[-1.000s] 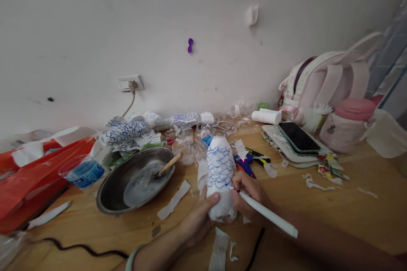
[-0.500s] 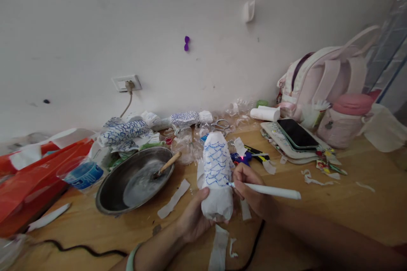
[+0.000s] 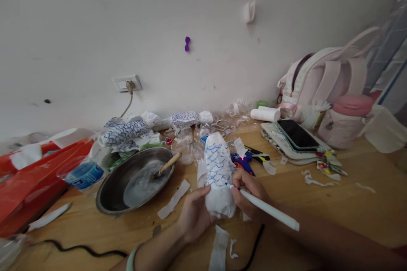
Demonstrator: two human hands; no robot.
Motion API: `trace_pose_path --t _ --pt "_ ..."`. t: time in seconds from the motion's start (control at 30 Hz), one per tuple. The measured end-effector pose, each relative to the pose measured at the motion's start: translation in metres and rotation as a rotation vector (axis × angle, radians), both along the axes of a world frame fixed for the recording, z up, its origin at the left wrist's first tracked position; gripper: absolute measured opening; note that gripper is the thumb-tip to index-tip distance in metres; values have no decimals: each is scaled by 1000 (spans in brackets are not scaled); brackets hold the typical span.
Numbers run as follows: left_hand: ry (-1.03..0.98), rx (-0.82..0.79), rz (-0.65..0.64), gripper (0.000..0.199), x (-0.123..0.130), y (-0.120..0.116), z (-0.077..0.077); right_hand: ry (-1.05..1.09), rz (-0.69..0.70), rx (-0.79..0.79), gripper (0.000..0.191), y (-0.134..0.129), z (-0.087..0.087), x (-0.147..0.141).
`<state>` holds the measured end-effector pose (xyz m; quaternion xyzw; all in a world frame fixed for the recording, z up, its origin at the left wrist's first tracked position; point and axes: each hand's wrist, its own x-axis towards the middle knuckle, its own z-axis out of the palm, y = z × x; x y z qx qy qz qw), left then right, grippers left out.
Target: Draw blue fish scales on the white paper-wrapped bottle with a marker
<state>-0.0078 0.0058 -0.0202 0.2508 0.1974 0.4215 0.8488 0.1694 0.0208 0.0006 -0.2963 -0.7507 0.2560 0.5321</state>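
My left hand grips the lower left side of a white paper-covered form, its thumb on the front and the other fingers partly hidden behind. Blue scale-like curves cover the form's upper part, while its bottom is plain white. In my right hand is a white marker, pinched near its tip. The blue tip touches or nearly touches the form just below the drawn rows. Behind my right hand lies a blue glue gun with a small red light.
To the left stands a metal bowl with a wooden-handled brush in pale liquid. Scale-patterned forms lie near the wall. A phone, pink jar and backpack are at right. Paper strips lie scattered.
The marker's back end has swung downward, and its tip has shifted slightly left on the form. The form has moved a little to the right in my left hand.
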Motion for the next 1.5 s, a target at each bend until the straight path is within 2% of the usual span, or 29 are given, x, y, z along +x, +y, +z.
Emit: trace_pose_path --t 0.2,0.4,0.53,0.63,0.73,0.83,0.9,1.03,1.1,1.2,1.37,1.5 --pt "127 98 98 37 4 -4 -6 11 -4 -30 15 -2 -1 -1" --pt "147 91 106 30 4 -3 -5 163 119 -315 16 0 -12 -2" --pt "103 54 90 24 2 -1 -6 279 142 -404 19 1 -16 -5" --pt "67 40 102 28 1 0 -8 411 103 -367 23 0 -10 -7" --pt "35 43 78 33 -1 0 -7 478 -116 -257 24 1 2 -8" --pt "-20 72 -10 39 -2 0 -4 447 -210 -186 31 6 8 -7" --pt "-66 84 -39 40 -1 -1 -1 416 -215 -187 33 8 5 -7" --pt "-113 72 0 32 2 -1 1 425 -183 -157 20 9 -8 -8" --pt "-101 58 14 31 2 0 0 459 -173 -141 19 10 -13 -8" --pt "-69 36 36 36 1 1 0 459 -187 -200 23 13 -16 -9" --pt "-23 30 50 45 1 -2 6 442 -68 -304 22 15 -16 -10" --pt "4 25 61 38 1 -2 9 324 -119 -189 21 6 -18 -9"
